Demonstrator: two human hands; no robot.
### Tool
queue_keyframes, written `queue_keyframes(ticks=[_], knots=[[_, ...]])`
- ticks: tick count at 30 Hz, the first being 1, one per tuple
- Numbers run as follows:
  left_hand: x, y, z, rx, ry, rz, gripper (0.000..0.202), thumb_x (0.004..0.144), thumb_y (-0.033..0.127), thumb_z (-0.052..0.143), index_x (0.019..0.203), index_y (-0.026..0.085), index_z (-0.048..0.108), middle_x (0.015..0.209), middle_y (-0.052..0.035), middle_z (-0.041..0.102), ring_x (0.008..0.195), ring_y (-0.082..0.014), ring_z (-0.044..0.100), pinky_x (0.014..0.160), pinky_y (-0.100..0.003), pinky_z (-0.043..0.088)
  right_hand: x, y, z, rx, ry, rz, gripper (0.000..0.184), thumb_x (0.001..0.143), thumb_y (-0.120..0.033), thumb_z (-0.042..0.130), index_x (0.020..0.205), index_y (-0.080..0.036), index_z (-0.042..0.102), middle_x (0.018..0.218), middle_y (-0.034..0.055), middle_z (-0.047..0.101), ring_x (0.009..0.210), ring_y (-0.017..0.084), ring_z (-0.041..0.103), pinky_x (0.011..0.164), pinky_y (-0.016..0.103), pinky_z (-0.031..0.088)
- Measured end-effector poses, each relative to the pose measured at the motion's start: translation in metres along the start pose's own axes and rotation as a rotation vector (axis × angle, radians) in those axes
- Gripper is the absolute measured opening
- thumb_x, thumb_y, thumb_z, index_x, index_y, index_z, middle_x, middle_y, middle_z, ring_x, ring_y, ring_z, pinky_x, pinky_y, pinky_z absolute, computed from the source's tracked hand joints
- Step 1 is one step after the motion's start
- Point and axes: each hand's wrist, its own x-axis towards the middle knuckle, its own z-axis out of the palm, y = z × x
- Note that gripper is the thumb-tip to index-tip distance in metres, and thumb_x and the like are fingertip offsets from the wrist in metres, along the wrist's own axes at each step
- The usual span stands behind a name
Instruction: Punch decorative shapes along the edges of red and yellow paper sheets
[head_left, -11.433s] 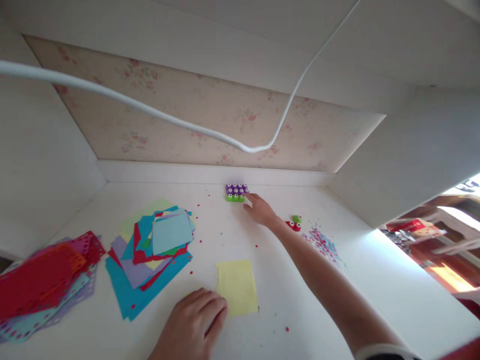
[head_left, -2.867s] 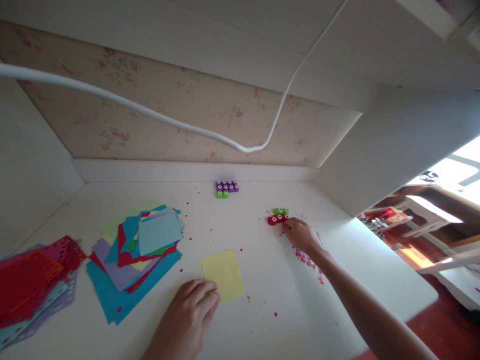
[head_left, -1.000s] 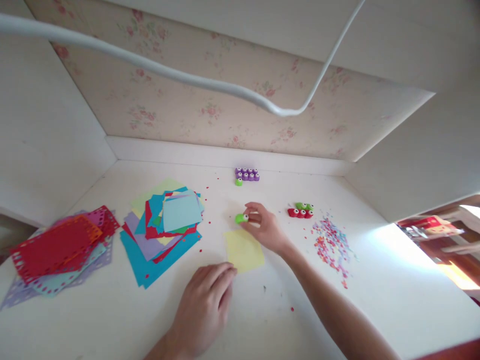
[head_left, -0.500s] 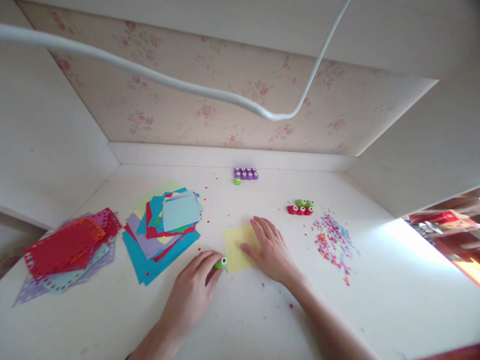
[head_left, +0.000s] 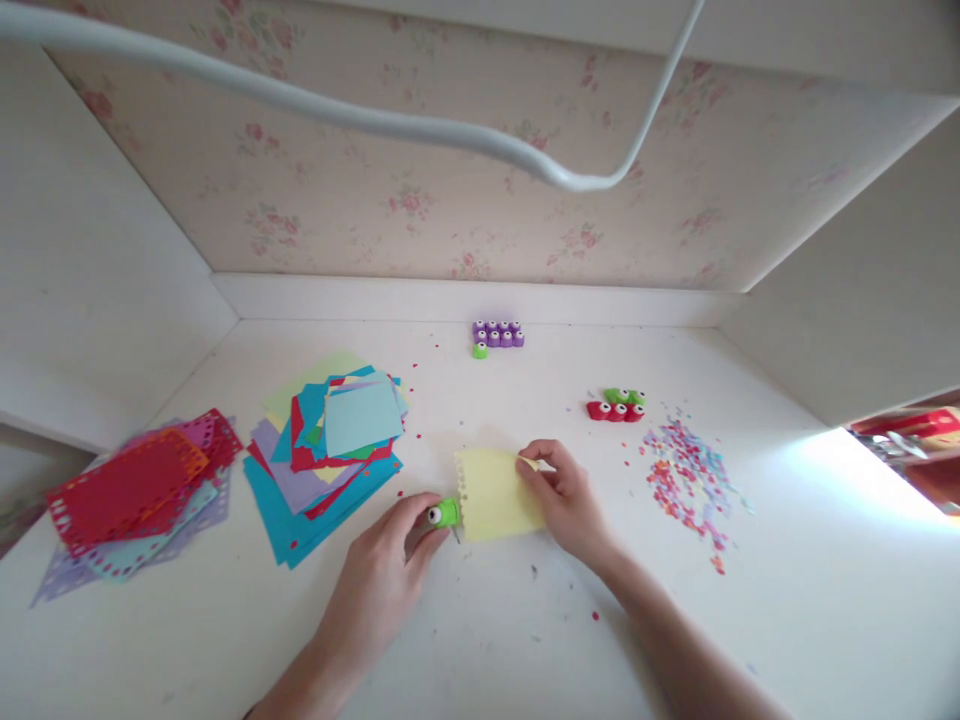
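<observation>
Paper (head_left: 495,497) sits in right hand (head_left: 574,505), green punch (head_left: 448,513) in left hand (head_left: 384,565).

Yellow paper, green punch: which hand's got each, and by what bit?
Left hand: the green punch, by its sides. Right hand: the yellow paper, by its right edge.

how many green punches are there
4: one green punch in the left hand, one in front of the purple punches, two behind the red punches, which partly cover them. Others could be hidden.
</observation>
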Motion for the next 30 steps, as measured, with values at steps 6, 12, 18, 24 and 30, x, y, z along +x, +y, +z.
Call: queue_keyframes(ticks=[6,12,18,24,30], knots=[[0.000,-0.001,0.002,0.009,-0.020,0.049,0.025,0.092,0.024,0.059,0.117,0.025,0.057,0.106,-0.0029,0.073,0.091,-0.0164,0.073,0.079,-0.024,0.058,0.000,-0.002,0.004,0.111,-0.009,0.085,0.029,0.091,-0.052,0.057,0.099,-0.025,0.056,0.067,-0.0009,0.062,0.050,0.014,0.055,0.039,0.021,0.037],[0.000,0.002,0.000,0.050,-0.030,0.078,0.026,0.092,0.022,0.060,0.117,0.027,0.056,0.106,-0.0007,0.072,0.093,-0.0161,0.071,0.083,-0.026,0.057,-0.001,-0.005,0.006,0.009,0.010,0.061,0.027,0.093,-0.049,0.054,0.100,-0.023,0.058,0.070,-0.0007,0.063,0.050,0.012,0.054,0.041,0.020,0.035],[0.000,0.001,0.002,0.095,-0.015,0.142,0.026,0.093,0.022,0.058,0.118,0.025,0.057,0.111,-0.0028,0.070,0.101,-0.0174,0.068,0.091,-0.028,0.055,-0.007,-0.013,0.007,-0.068,0.055,0.000,0.024,0.094,-0.044,0.053,0.101,-0.022,0.059,0.064,-0.0018,0.060,0.044,0.009,0.046,0.039,0.019,0.028],[0.000,0.000,0.004,0.167,0.015,0.213,0.027,0.093,0.024,0.058,0.120,0.023,0.059,0.112,-0.0046,0.070,0.100,-0.0181,0.068,0.092,-0.030,0.056,-0.015,-0.026,0.008,-0.153,0.067,-0.069,0.019,0.096,-0.038,0.051,0.101,-0.022,0.061,0.071,0.0001,0.063,0.048,0.009,0.052,0.041,0.020,0.031],[0.000,0.001,0.005,0.182,0.007,0.229,0.029,0.094,0.025,0.058,0.122,0.022,0.060,0.111,-0.0050,0.071,0.099,-0.0183,0.068,0.089,-0.030,0.057,-0.015,-0.022,0.013,-0.204,0.052,-0.058,0.021,0.097,-0.038,0.049,0.107,-0.023,0.059,0.086,0.0023,0.068,0.051,0.010,0.057,0.046,0.021,0.042]])
